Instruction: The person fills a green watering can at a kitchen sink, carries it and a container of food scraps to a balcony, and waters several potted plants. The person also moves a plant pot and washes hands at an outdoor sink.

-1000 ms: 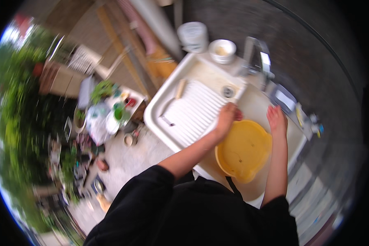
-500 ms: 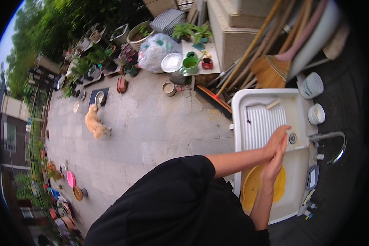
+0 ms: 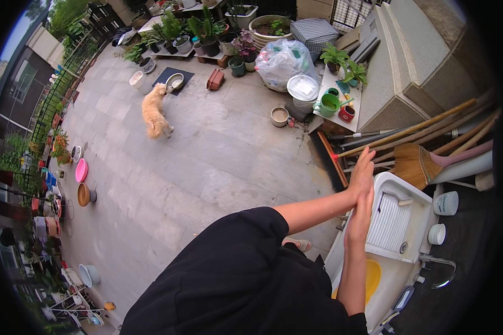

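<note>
The left hand [image 3: 363, 173] and right hand [image 3: 359, 215] are pressed palm to palm above the white sink [image 3: 394, 187]. Both grips are flat open, and nothing is held. A yellow basin [image 3: 373, 277] is seen in the sink's near end.

White sink [image 3: 394, 190] with ribbed washboard pattern; yellow basin [image 3: 373, 277] inside at its near end. Black sleeve [image 3: 246, 268]. Grey paved floor [image 3: 218, 156], tan dog [image 3: 155, 114] on it. Green watering can [image 3: 328, 104], red cup [image 3: 346, 114]. Pink bowl [image 3: 81, 170], orange-brown bowl [image 3: 84, 194] at floor's left edge. Checked grey-white cloth [image 3: 314, 32]. Straw-coloured broom [image 3: 413, 163].
</note>
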`<state>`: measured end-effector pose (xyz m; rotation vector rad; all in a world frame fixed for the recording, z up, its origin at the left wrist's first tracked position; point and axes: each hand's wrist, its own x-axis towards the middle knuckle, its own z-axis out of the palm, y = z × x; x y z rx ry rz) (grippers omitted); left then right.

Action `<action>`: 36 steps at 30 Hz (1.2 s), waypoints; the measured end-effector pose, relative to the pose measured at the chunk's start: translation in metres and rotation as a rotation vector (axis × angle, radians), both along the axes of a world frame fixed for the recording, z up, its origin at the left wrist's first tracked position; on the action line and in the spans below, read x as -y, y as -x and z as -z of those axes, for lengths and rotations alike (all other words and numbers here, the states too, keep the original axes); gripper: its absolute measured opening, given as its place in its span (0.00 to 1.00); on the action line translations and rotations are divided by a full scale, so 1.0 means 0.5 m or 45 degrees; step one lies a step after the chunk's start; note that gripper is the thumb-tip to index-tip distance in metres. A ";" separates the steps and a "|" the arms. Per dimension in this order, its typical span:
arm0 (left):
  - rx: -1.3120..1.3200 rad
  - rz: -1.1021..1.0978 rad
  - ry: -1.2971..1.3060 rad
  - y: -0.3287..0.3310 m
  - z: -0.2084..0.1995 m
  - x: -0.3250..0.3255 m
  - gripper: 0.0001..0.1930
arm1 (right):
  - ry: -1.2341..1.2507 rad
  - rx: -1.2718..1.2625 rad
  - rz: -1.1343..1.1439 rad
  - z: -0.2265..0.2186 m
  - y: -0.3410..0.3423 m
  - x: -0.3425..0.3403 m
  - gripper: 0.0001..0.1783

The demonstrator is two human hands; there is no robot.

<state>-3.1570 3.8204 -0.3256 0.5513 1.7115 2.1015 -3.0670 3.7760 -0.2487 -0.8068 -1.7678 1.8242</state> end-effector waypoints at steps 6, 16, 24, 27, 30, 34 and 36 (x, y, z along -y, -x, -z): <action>-0.313 0.011 -0.090 -0.102 -0.092 0.111 0.29 | 0.632 -0.278 0.012 0.092 0.088 -0.153 0.33; 0.395 0.830 -0.613 0.042 -0.197 0.250 0.18 | 1.103 -0.492 -0.264 0.072 0.093 0.067 0.29; 1.330 0.524 -1.309 0.042 -0.224 0.270 0.07 | 0.579 -0.680 -0.113 0.024 0.166 0.024 0.12; 0.831 0.252 -1.001 0.040 -0.229 0.284 0.08 | 0.533 -0.611 -0.062 -0.049 0.200 0.073 0.11; 0.242 -0.002 -0.577 0.060 -0.162 0.262 0.09 | 0.175 -0.379 0.018 -0.069 0.232 0.093 0.12; 0.445 -0.112 -0.636 0.139 -0.130 0.258 0.10 | -0.439 -0.279 -0.113 -0.051 0.266 0.130 0.14; 0.929 -0.075 -0.939 0.226 -0.085 0.296 0.12 | -0.968 -0.329 -0.355 -0.101 0.255 0.254 0.15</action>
